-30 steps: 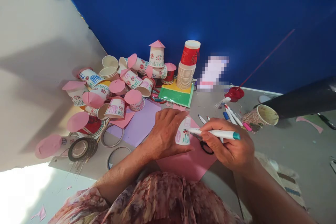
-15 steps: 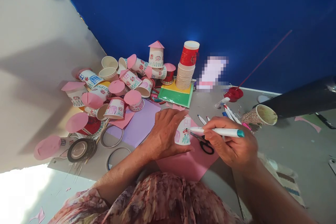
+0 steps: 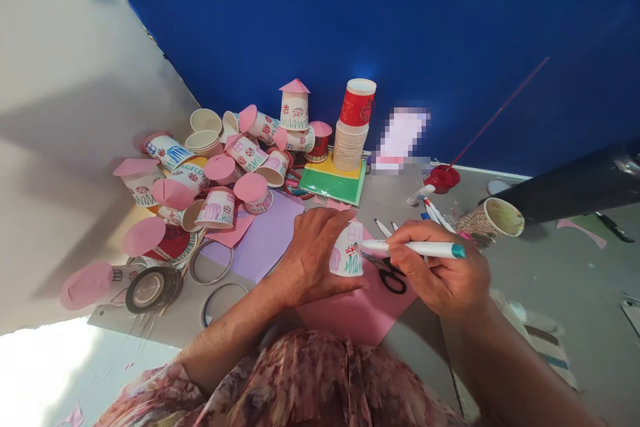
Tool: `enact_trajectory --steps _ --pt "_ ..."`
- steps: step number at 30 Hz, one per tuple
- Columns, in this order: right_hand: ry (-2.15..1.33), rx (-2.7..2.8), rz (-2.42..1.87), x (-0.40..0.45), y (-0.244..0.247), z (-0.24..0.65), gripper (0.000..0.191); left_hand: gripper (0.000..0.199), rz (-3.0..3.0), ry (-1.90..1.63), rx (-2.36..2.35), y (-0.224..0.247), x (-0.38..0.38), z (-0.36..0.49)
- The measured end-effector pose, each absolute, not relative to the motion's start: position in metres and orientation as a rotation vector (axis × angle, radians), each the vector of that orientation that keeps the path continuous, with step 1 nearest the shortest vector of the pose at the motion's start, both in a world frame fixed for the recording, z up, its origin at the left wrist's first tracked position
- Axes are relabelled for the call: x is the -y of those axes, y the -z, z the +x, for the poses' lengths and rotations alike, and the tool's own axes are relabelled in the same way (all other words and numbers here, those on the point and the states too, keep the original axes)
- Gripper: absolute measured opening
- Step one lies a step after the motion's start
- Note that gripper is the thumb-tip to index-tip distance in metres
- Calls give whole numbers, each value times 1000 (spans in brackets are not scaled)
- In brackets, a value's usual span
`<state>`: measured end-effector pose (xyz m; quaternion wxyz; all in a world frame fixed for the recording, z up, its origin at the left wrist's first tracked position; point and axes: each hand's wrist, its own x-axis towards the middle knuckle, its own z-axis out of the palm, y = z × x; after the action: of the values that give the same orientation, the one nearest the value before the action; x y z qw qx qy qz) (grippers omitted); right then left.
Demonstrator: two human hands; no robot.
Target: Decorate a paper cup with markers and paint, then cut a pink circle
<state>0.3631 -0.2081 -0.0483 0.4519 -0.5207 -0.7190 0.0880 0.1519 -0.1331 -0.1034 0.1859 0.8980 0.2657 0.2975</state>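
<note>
My left hand (image 3: 320, 257) is closed around a white paper cup (image 3: 349, 252), which has a pink window, a pink door, red dotted flowers and green grass drawn on it. My right hand (image 3: 443, 270) grips a white marker pen (image 3: 425, 249) with a teal end. The pen's tip is at the cup's drawn side, near the red dots; whether it touches I cannot tell. Beneath the hands lies a sheet of pink paper (image 3: 345, 317), and black-handled scissors (image 3: 393, 280) rest on it between the two hands.
Several decorated paper cups with pink cone roofs (image 3: 295, 103) are heaped at the left. A stack of paper cups (image 3: 351, 140) stands at the back on a green and yellow packet (image 3: 330, 183). Tape rolls (image 3: 150, 290), loose markers (image 3: 440, 217) and a patterned cup (image 3: 493, 219) lie around.
The view has shifted slightly, so things at the back sit a little further left. The pen tip stays by the cup's flower drawing; both grips are unchanged.
</note>
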Motion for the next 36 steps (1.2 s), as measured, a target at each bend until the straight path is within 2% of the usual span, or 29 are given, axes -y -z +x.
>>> enact_trajectory --steps 19,36 --pt "-231 1786 -1305 209 46 363 11 100 2458 -752 -795 106 135 151" --pt "-207 1784 -1282 209 47 365 13 98 2404 -836 -754 106 133 150"
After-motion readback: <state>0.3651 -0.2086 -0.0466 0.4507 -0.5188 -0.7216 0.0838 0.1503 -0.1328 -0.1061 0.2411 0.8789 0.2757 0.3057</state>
